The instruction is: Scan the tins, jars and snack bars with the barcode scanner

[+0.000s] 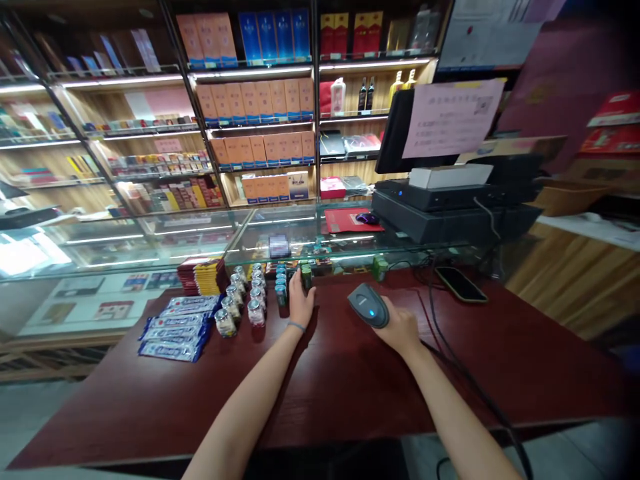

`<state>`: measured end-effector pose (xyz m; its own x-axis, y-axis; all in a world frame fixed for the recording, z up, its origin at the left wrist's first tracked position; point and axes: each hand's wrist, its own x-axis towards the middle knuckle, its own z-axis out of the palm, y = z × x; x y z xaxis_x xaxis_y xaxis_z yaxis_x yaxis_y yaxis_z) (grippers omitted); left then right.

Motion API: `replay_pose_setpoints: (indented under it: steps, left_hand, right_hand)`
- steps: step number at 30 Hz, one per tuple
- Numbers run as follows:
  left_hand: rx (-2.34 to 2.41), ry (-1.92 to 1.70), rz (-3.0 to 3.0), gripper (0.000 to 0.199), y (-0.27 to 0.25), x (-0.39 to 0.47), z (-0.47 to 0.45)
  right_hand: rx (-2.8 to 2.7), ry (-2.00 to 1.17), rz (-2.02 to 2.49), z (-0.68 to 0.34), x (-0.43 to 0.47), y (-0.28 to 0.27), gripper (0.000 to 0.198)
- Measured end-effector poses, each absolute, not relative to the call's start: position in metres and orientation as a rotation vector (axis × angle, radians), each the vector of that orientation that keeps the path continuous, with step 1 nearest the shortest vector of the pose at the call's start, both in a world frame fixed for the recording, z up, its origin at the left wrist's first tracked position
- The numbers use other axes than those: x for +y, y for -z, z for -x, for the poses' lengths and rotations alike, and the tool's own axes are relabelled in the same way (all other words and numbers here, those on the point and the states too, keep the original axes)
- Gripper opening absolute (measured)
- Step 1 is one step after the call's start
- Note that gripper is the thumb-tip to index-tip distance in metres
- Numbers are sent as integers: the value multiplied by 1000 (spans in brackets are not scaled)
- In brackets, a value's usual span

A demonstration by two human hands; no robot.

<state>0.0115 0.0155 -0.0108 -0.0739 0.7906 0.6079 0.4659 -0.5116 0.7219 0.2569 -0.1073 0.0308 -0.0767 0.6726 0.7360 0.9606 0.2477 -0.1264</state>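
Observation:
My right hand (pixel 401 328) is wrapped around a dark grey barcode scanner (pixel 369 305) with a blue light lit on top, held over the dark red counter (pixel 345 387). My left hand (pixel 301 303) reaches forward, fingers stretched out and thumb apart, among small cylindrical containers. Just left of it stands a row of blue-capped containers (pixel 281 292); close to its fingertips is a green container (pixel 307 272). I cannot tell whether the fingers touch any of them. Further left are two rows of small clear jars (pixel 256 311) with silvery lids.
Blue-and-silver packets (pixel 175 337) and stacked red and yellow packs (pixel 203 275) lie at left. Behind runs a glass display case (pixel 240 233). A monitor (pixel 397 133) stands back right; a phone (pixel 461 285) and the scanner's cable (pixel 463 373) lie on the right. One green container (pixel 380 268) stands apart.

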Motion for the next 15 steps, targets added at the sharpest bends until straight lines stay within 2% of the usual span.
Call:
replay_pose_setpoints:
  steps: [3,6,15]
  left_hand:
    - [1317,-1516,-1900,76,15,24,-15]
    - [1311,-1437,-1859,76,17,30,-17]
    - [1370,-1614,-1906,41,18,27,-15]
  right_hand:
    - [-1850,481,1497,-253,-108,-32,25]
    - [-1855,472,1497,-253,-108,-32,25]
    - [-1854,492,1488,-253,-108,-31,27]
